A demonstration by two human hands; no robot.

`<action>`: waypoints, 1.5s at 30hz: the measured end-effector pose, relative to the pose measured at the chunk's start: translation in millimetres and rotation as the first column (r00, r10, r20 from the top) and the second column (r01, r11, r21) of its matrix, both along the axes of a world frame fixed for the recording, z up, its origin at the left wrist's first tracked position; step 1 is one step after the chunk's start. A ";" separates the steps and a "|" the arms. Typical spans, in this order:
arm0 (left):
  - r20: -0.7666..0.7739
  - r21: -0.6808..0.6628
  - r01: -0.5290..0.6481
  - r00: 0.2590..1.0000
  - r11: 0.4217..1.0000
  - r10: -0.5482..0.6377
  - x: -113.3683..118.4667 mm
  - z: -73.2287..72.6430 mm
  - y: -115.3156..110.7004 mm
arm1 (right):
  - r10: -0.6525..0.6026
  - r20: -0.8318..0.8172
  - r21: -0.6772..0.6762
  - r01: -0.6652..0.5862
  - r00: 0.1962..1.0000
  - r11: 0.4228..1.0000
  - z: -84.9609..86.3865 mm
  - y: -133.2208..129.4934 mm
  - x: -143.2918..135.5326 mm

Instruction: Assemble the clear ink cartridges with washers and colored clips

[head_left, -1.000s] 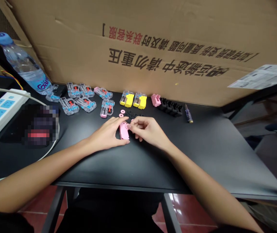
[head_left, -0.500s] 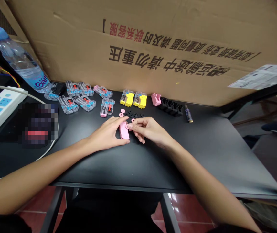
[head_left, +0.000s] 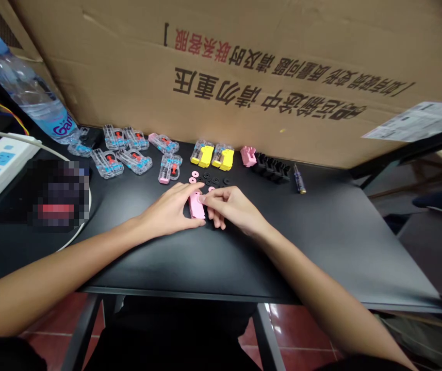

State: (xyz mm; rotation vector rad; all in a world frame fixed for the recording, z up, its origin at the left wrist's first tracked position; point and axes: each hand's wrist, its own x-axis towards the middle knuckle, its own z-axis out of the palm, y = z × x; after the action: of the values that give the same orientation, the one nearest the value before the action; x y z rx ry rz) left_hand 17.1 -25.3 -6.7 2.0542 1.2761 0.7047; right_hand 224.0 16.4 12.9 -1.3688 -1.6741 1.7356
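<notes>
Left hand [head_left: 170, 208] wraps a pink block [head_left: 197, 207] on the worktop [head_left: 301, 247], roughly mid-scene near the back row; its grip pinches the block, thumb at the near end, fingers at the far end. Right hand [head_left: 234, 208] comes in from the other side, thumb and forefinger at the block's upper right edge, other fingers curled below. Can't tell if that grip has a small piece pinched in it; fingertips cover the spot.

Just beyond the hands: pink rings [head_left: 197, 174] and black rings [head_left: 218, 181], loose, lying flat. Back left: six clear cases [head_left: 134, 162] with blue and orange parts, two of them with pink ends. Center back: two clear cases with yellow pieces [head_left: 204, 156], side by side. Then a pink bracket [head_left: 248, 157], next to a row of black brackets [head_left: 273, 168], then a screwdriver [head_left: 299, 180] to their right.

Far left: water bottle [head_left: 31, 98], power strip [head_left: 2, 162], pale cable [head_left: 89, 198]. Cardboard box [head_left: 221, 118] stands behind everything, print upside down.
</notes>
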 end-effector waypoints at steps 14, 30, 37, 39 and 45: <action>-0.098 0.147 0.171 0.983 0.974 -0.158 -16.4 5.8 0.9 | -0.207 0.208 0.579 0.050 0.956 0.814 5.8 21.5 33.6; -0.021 0.059 0.239 0.971 0.969 -0.238 -19.2 18.4 0.5 | -0.108 0.559 0.784 -0.480 0.822 0.394 -11.4 25.4 36.7; 0.003 0.072 0.252 0.968 0.965 -0.252 -21.1 12.6 5.6 | -0.182 0.592 0.788 -0.516 0.785 0.334 -14.6 21.6 32.4; 0.001 0.091 0.232 0.972 0.968 -0.233 -21.7 10.5 6.6 | -0.193 0.578 0.796 -0.495 0.793 0.349 -15.2 21.6 31.5; -0.051 0.146 0.125 0.992 0.981 -0.118 -14.4 14.5 1.1 | -0.180 0.517 0.814 -0.416 0.837 0.405 -15.0 22.4 31.0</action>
State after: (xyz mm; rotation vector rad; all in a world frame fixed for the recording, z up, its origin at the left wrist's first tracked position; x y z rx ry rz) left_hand 2.7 -24.1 7.9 2.2574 1.1395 0.7223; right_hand 255.1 38.8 -2.1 -1.1487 -2.4882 0.1285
